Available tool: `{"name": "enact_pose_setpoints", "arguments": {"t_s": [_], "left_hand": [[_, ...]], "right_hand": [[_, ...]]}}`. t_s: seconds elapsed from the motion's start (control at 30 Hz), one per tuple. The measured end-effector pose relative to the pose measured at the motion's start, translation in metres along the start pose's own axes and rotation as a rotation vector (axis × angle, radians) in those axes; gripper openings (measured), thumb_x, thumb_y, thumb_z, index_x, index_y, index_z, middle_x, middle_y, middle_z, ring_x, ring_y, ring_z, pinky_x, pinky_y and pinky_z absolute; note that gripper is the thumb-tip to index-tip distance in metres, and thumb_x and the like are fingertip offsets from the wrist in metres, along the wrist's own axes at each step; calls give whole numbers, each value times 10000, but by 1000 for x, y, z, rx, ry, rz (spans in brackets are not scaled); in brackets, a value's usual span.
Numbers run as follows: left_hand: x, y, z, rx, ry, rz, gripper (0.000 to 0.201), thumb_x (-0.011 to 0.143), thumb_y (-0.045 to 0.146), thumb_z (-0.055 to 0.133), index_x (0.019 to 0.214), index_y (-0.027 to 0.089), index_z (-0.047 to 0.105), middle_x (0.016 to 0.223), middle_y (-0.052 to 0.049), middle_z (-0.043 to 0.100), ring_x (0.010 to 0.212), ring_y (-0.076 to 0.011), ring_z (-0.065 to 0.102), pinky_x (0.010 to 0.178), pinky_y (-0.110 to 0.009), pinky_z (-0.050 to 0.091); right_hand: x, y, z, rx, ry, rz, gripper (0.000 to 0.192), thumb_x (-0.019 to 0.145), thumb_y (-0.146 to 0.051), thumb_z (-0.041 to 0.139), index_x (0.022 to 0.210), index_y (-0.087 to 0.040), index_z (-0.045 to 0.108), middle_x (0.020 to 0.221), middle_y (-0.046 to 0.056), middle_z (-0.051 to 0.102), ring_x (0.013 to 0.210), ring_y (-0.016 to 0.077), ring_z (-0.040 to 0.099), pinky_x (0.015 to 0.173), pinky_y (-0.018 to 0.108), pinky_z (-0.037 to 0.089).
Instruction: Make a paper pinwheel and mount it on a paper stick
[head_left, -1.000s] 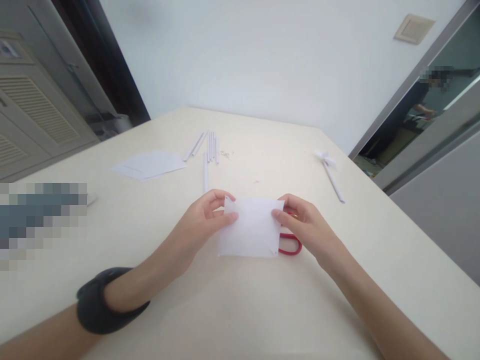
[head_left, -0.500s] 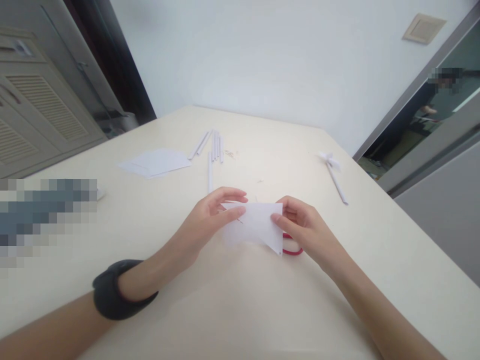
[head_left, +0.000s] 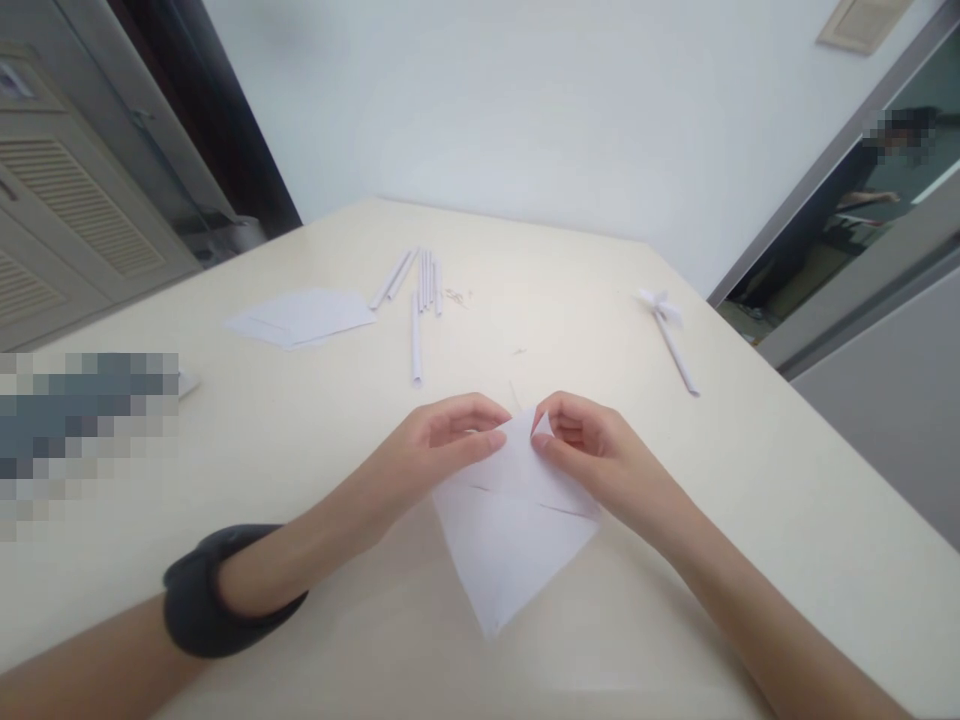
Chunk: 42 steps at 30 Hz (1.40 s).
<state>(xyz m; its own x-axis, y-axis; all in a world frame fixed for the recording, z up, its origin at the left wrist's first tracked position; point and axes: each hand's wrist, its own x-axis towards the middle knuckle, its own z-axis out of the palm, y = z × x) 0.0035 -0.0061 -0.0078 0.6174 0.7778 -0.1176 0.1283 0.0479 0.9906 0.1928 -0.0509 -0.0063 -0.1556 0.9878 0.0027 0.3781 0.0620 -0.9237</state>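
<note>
A white sheet of paper (head_left: 517, 550) with cut slits hangs between my two hands, one corner pointing down toward me. My left hand (head_left: 457, 440) pinches its upper left edge between thumb and fingers. On the other side, my right hand (head_left: 589, 440) grips the upper right edge, where a small flap bends up by the thumb. A dark band (head_left: 225, 590) is round my left wrist. Just beyond the hands, a thin pale piece (head_left: 515, 396) lies on the table.
Rolled paper tubes (head_left: 427, 282) lie at the back beside tiny pins or scraps (head_left: 456, 297); a single tube (head_left: 416, 340) is nearer. White sheets (head_left: 307, 318) are stacked left. A paper pinwheel on a stick (head_left: 675, 345) lies right. Another person (head_left: 847, 200) is beyond the doorway.
The paper has turned from edge-on top to a diamond, showing its slits and lower corner. My left hand has moved right, closer to the right hand. The red handle is now out of sight.
</note>
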Motion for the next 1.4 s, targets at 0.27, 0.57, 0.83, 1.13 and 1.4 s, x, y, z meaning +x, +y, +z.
{"name": "enact_pose_setpoints", "arguments": {"t_s": [0.27,0.57,0.83,1.13,1.4], "left_hand": [[3,-5,-2,10,61,-11,123,789,333,635,781,214,608,770,55,628,711,-75,545,601,-159,374],[2,-2,2,-19,13,-16,92,788,263,628,764,191,578,724,43,615,640,-71,539,546,-160,379],[2,-6,3,3,-15,30,115,788,299,608,780,185,590,733,12,621,671,-115,563,576,-208,406],[3,-8,5,12,-7,23,110,788,296,587,803,190,614,758,-12,657,704,-158,607,620,-257,455],[3,-11,2,51,-3,6,141,800,327,577,827,193,611,774,-13,652,738,-161,604,643,-262,443]], "right_hand": [[-3,-4,5,-128,-35,0,59,860,-243,480,838,-223,532,789,-17,589,711,125,545,597,252,410],[-6,-11,6,-174,136,-132,98,860,-176,483,796,-214,547,882,-16,572,780,97,554,614,196,467],[-6,-7,11,-271,137,-244,95,832,-119,503,825,-203,545,903,6,548,782,112,550,582,217,465],[-8,-1,14,-415,149,-406,181,824,-56,486,898,-208,550,967,32,544,839,144,535,714,291,479],[-7,3,17,-692,207,-556,163,875,-78,438,908,-167,571,948,72,570,850,172,518,692,318,459]]}}
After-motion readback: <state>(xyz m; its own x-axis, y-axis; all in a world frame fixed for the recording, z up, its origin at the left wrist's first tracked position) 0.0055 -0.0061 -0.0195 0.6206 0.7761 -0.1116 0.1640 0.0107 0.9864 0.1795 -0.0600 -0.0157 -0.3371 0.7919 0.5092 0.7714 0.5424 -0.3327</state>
